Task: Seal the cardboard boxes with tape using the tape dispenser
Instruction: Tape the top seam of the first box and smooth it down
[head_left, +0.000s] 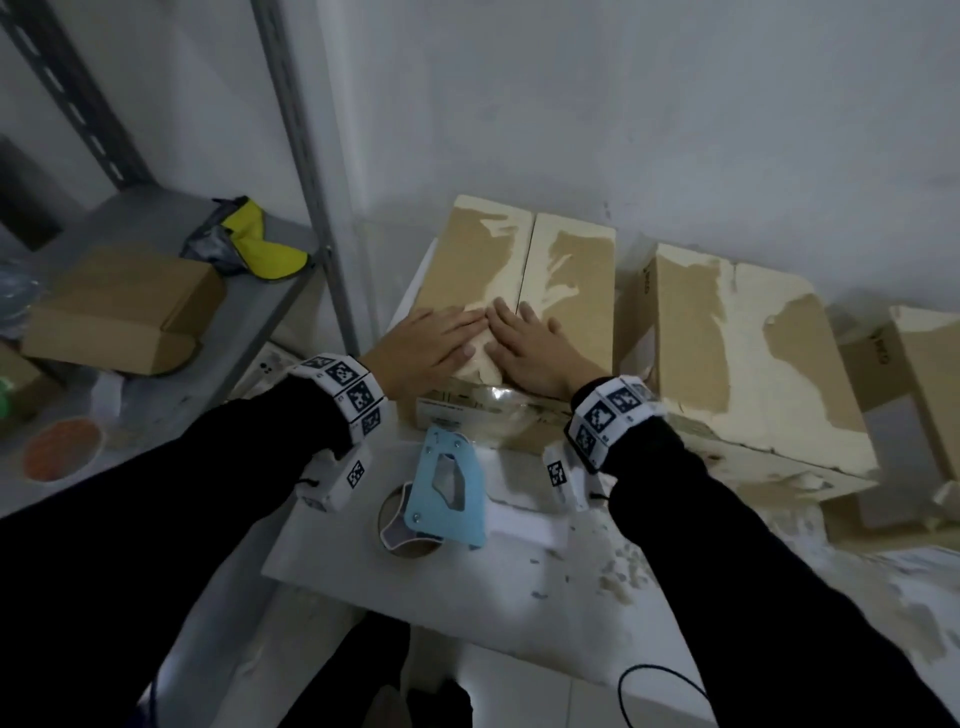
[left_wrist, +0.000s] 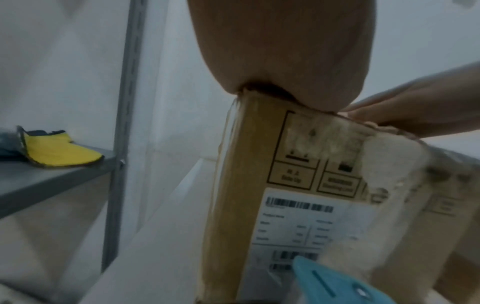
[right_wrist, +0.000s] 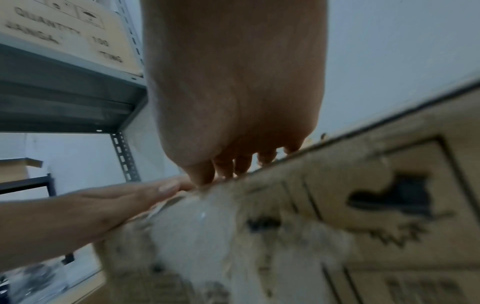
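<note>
A worn cardboard box (head_left: 566, 270) with torn paper patches stands on a white table (head_left: 467, 613), its two top flaps meeting in a centre seam. My left hand (head_left: 431, 343) lies flat on the left flap near the front edge. My right hand (head_left: 535, 348) lies flat on the right flap beside it, fingers straight. Both press the flaps down. The box's front face with a barcode label (left_wrist: 298, 222) shows in the left wrist view. A light blue tape dispenser (head_left: 441, 493) with a clear tape roll lies on the table in front of the box, untouched.
A second worn box (head_left: 748, 364) sits right of the first, and a third (head_left: 924, 374) at the far right edge. A grey metal shelf (head_left: 156, 384) on the left holds a small brown carton (head_left: 124, 306) and a yellow cloth (head_left: 260, 244). Paper scraps litter the table's right side.
</note>
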